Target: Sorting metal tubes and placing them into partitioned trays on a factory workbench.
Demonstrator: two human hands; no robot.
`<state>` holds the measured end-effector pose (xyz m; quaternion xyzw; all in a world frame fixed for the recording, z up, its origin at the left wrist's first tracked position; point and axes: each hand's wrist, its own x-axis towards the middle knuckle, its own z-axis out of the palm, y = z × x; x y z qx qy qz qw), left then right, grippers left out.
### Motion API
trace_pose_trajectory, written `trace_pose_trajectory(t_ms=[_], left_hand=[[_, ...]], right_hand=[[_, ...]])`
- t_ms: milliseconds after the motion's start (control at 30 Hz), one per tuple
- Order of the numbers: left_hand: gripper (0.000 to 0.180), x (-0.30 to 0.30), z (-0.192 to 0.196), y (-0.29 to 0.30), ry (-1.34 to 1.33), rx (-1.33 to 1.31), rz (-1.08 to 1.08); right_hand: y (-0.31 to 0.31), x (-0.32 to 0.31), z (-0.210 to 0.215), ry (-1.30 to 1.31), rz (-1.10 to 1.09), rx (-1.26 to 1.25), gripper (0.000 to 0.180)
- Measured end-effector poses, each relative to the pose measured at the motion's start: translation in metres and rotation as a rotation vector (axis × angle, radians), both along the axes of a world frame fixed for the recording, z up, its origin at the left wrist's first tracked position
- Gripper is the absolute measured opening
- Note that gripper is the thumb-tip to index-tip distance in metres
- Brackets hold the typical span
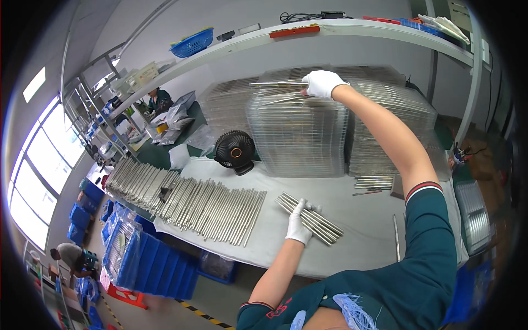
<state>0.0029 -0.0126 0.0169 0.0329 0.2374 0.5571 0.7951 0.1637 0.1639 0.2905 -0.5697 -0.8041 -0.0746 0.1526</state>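
One white cloth (366, 234), soft, spread over the bench. One tall stack of clear plastic trays (297, 146), ribbed, boxy. One row of metal rods (214, 212), silvery, smooth, straight, laid side by side on the cloth. One rod bundle (323, 226), bright and cylindrical, above the cloth, gripped in our gloved left hand (298, 224). One slim rod (275, 84), atop the stack, pinched by our gloved right hand (324, 85).

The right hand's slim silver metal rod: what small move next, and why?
Probably lower the slim silver metal rod onto the stack of clear plastic trays: the white-gloved right hand holds it at the stack's top, while the white-gloved left hand holds a silver rod bundle.
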Motion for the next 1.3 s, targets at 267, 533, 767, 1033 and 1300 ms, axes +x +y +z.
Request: trace_pose_trajectory(t_ms=[267,533,767,1033,1300], left_hand=[[0.017,0.001,0.003,-0.001,0.003,0.002,0.009],[0.015,0.002,0.003,-0.001,-0.005,-0.009,0.006],[0.015,0.003,0.005,-0.002,-0.014,-0.024,0.006],[0.016,0.002,0.004,-0.001,0.004,-0.012,0.003],[0.015,0.001,0.009,-0.004,0.023,-0.033,-0.001]], right_hand=[[0.016,0.006,0.002,0.004,-0.005,0.001,0.041],[0.032,0.009,-0.007,0.043,0.020,-0.036,0.041],[0.037,0.017,-0.011,0.096,0.022,-0.001,0.047],[0.049,0.020,-0.008,0.099,-0.007,-0.103,0.047],[0.056,0.017,-0.006,0.074,-0.033,-0.065,0.048]])
